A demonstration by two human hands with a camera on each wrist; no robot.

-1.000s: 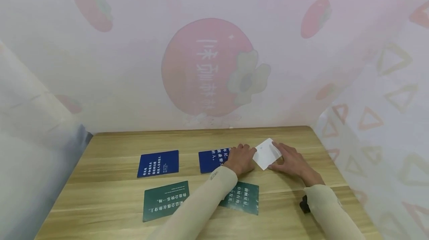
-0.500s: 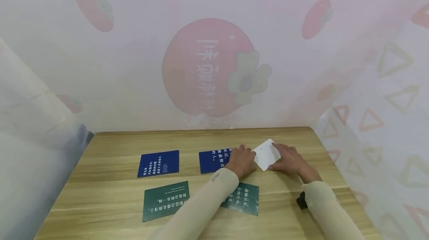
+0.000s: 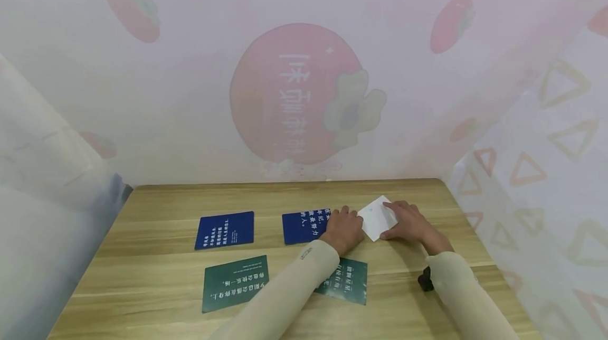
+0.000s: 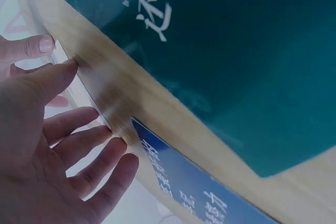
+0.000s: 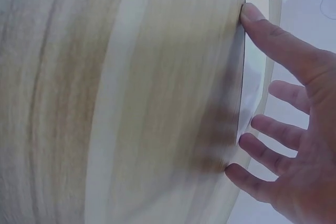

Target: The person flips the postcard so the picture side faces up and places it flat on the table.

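A white card (image 3: 378,218) lies turned like a diamond at the back right of the table, between the two hands. The right hand (image 3: 409,225) holds it across its right corner, thumb at the near edge and fingers along the far one. At the left corner, the left hand (image 3: 343,229) has thumb and fingertips at the edges. In the left wrist view the left hand (image 4: 63,129) has its thumb and several fingers along the card's rim (image 4: 84,93). From the right wrist, the right hand (image 5: 294,108) shows its thumb on the card's near edge (image 5: 253,66).
A blue card (image 3: 304,228) with white writing lies partly behind the left hand. Another blue card (image 3: 225,230) is farther left. Two green cards lie nearer, one at left (image 3: 233,284), one partly under the left sleeve (image 3: 349,282). Patterned cloth walls enclose the wooden table (image 3: 142,271).
Both hands stay at the white card's corners, with only tiny shifts of the fingers and right forearm. The card has barely moved.
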